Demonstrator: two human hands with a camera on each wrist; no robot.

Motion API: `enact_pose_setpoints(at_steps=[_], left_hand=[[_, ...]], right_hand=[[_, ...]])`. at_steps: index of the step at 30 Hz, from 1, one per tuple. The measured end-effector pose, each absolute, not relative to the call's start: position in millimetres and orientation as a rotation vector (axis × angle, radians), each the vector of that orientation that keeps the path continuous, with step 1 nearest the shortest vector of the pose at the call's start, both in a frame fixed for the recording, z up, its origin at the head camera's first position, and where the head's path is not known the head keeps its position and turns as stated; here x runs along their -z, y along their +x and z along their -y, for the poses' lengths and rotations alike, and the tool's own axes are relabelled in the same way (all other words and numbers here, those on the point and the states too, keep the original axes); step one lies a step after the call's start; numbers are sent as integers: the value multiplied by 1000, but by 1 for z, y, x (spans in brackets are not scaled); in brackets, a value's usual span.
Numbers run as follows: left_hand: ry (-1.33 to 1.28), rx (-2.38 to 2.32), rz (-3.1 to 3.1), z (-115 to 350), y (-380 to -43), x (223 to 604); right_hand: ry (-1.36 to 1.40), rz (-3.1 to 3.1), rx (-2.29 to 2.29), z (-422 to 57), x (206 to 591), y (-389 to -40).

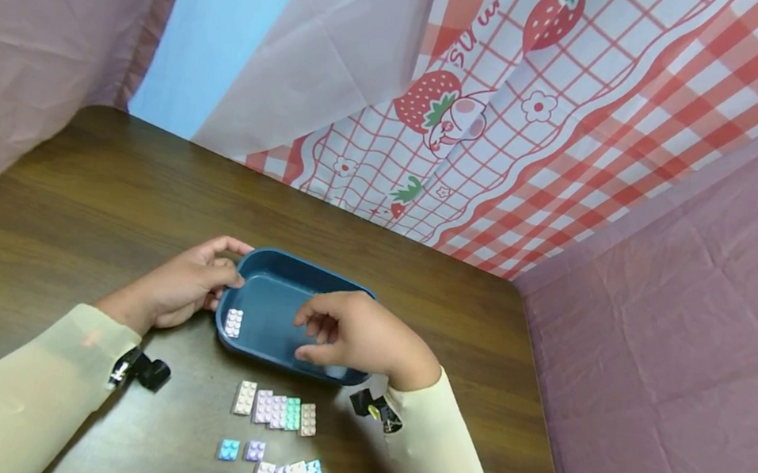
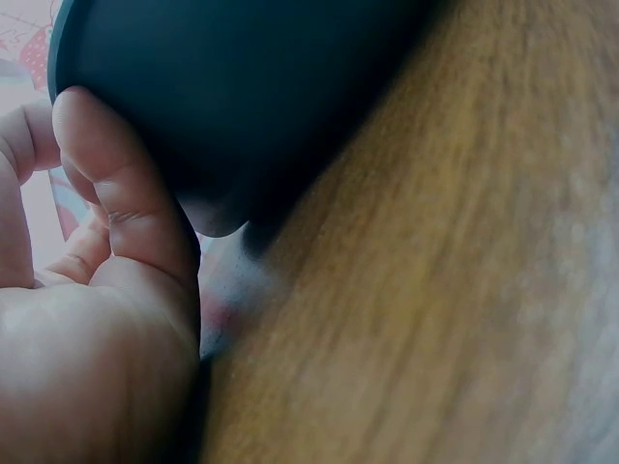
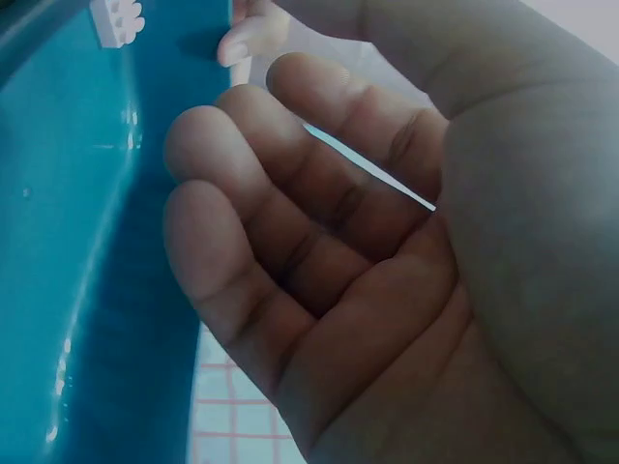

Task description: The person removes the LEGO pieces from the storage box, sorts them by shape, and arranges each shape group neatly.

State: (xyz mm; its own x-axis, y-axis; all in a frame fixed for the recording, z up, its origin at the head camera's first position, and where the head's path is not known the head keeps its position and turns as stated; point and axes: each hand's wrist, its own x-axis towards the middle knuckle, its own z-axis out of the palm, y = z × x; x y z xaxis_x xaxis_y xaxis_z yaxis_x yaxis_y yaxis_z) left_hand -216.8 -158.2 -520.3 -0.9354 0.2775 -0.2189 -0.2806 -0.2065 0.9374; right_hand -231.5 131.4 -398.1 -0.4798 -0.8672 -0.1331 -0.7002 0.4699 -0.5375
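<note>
A dark blue tray (image 1: 269, 310) stands on the table in the head view. My left hand (image 1: 182, 282) grips its left end, thumb over the rim; the left wrist view shows the fingers close against the tray's wall (image 2: 242, 87). One white toy brick (image 1: 234, 323) lies inside, in the near left corner, and the same brick (image 3: 120, 21) appears at the top of the right wrist view. My right hand (image 1: 366, 335) hovers over the tray's right half, fingers loosely bent, nothing between them. It hides part of the tray floor and right rim.
In front of the tray lies a row of larger bricks, among them a cream one (image 1: 245, 398), a green one (image 1: 292, 414) and a tan one (image 1: 308, 420). Closer in are several smaller bricks, including a blue one (image 1: 229, 450). Curtains (image 1: 480, 122) hang behind the wooden table (image 1: 105, 184).
</note>
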Motion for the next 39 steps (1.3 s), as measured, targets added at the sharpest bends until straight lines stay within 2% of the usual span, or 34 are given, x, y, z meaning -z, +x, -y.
enact_pose_setpoints(at_steps=[23, 39], left_hand=[[6, -2187, -1713, 162, -217, 519], [40, -2212, -1690, 162, -218, 521]], right_hand=[[-1202, -2182, 572, -79, 428, -287], [-1214, -2059, 523, -56, 460, -290]])
